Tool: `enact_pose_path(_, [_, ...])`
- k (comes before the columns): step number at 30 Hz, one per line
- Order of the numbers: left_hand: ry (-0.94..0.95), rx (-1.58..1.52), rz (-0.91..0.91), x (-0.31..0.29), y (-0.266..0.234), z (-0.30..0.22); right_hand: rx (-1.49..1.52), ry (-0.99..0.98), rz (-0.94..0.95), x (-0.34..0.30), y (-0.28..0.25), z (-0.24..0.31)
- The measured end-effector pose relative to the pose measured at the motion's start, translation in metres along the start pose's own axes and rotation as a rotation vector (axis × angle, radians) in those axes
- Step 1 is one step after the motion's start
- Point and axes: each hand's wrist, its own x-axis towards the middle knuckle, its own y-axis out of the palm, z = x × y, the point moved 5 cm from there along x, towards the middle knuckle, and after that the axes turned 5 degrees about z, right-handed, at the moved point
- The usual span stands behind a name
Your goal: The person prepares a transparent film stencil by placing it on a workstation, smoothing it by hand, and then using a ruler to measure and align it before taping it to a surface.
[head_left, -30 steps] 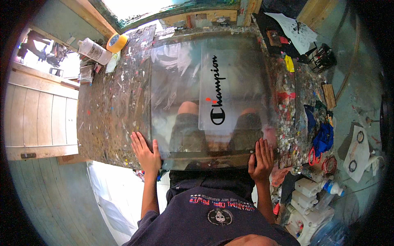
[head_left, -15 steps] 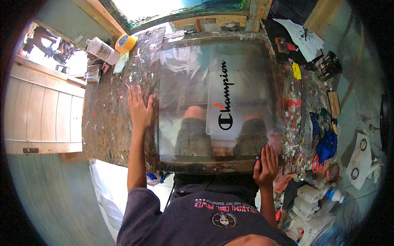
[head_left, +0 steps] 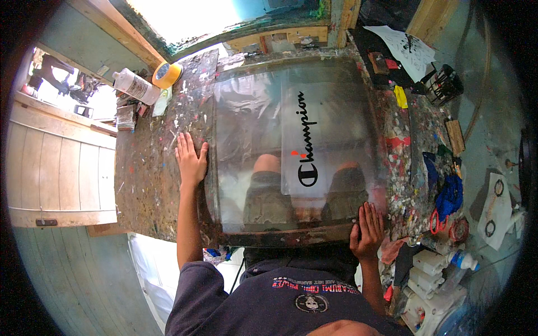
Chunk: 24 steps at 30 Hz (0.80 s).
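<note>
Clear glass panel [head_left: 291, 145] lying flat across middle of paint-spattered bench [head_left: 145, 179]. Left hand [head_left: 190, 159] open, palm flat at panel's left edge. Right hand [head_left: 367, 229] open, fingers spread on near right corner, gripping nothing.

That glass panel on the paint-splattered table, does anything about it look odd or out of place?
The glass panel lies flat and looks intact. What stands out is the white sheet with black lettering showing in it, and the person's knees visible through the glass.
</note>
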Motion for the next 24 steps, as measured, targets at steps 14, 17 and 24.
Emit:
enact_pose_path(14, [-0.016,-0.028,-0.039,-0.161,-0.043,-0.068,-0.008,-0.018,-0.007,-0.001,0.001,0.0])
enact_pose_path(17, [-0.165,-0.047,-0.024,-0.191,-0.035,-0.056,0.003,-0.03,0.013,0.001,0.001,0.001])
enact_pose_path(24, [-0.216,-0.034,0.019,-0.193,-0.029,-0.052,-0.033,-0.035,-0.004,0.001,0.0,0.002])
